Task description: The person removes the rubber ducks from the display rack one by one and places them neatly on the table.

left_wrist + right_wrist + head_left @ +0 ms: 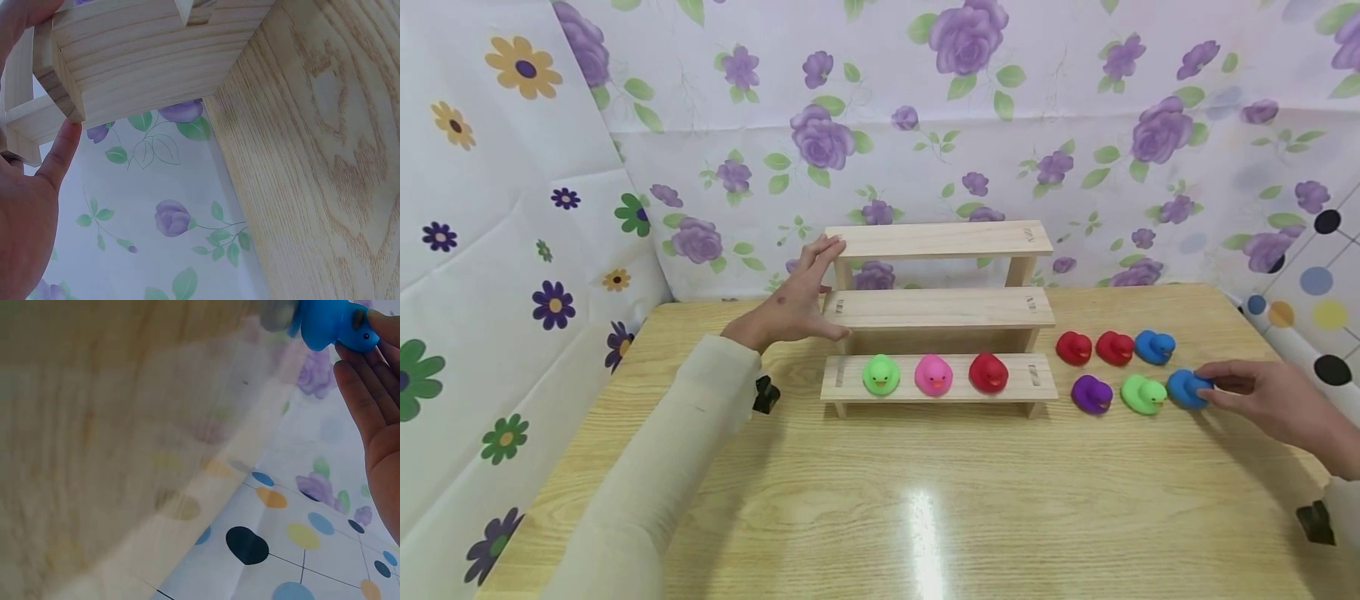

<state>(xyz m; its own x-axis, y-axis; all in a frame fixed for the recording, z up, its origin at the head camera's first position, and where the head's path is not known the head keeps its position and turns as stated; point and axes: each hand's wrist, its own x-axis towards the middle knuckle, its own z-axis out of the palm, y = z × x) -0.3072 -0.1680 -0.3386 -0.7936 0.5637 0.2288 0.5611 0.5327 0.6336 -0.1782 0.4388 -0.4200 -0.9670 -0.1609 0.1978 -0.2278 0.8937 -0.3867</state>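
A three-tier wooden shelf (940, 310) stands in the middle of the table. My left hand (797, 297) grips its left end, fingers at the top board and thumb by the middle one. One finger meets a board (59, 75) corner in the left wrist view. Along the lowest board sit a green duck (881, 375), a pink duck (934, 375) and a red duck (988, 372). At the right, my right hand (1273, 400) pinches a blue rubber duck (1187, 389) between thumb and fingers. The right wrist view shows that blue duck (325, 324) at the fingertips.
Beside the shelf, at its right, are two red ducks (1073, 347), another blue duck (1154, 347), a purple duck (1092, 394) and a light green duck (1143, 394). Flowered sheets (730, 125) rise behind and left of the wooden table (850, 508).
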